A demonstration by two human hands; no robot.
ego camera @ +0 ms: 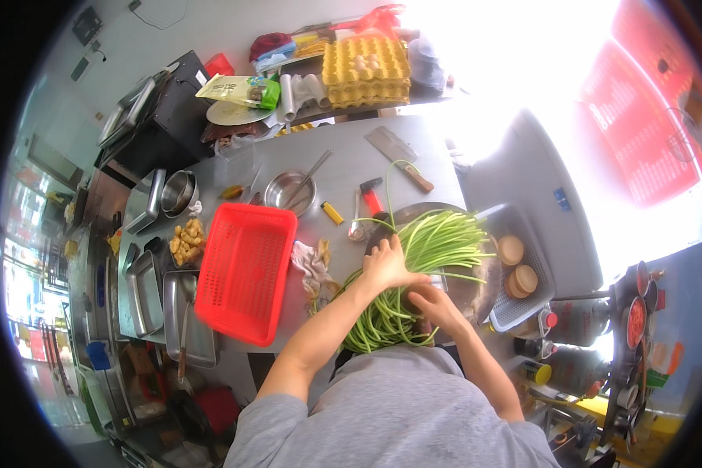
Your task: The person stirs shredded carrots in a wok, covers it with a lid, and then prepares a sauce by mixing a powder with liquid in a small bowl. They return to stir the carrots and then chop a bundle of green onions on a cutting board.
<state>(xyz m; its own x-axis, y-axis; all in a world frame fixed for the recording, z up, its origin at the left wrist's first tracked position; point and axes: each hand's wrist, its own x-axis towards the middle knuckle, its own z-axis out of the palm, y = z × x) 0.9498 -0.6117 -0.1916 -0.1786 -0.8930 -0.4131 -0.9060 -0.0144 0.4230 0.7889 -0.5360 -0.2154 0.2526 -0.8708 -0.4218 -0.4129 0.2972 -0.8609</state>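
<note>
A thick bunch of long green garlic scapes (444, 237) lies across a round chopping board (487, 292), its curled ends hanging toward my body. My left hand (385, 266) presses down on the bunch with fingers spread over the stalks. Just to its right, my right hand (439, 307) is curled around what looks like a knife, mostly hidden. A bit of its metal blade (440, 282) shows past the fingers, and a brown handle end (425, 326) shows below the palm. One loose stalk loops up beyond the board.
Left of the board are a crumpled cloth (313, 266) and a red plastic basket (245, 275). Beyond lie a cleaver (389, 145), a red-and-black tool (372, 198) and a steel bowl (291, 190). A grey basket (523, 307) with round tan pieces adjoins the board's right side.
</note>
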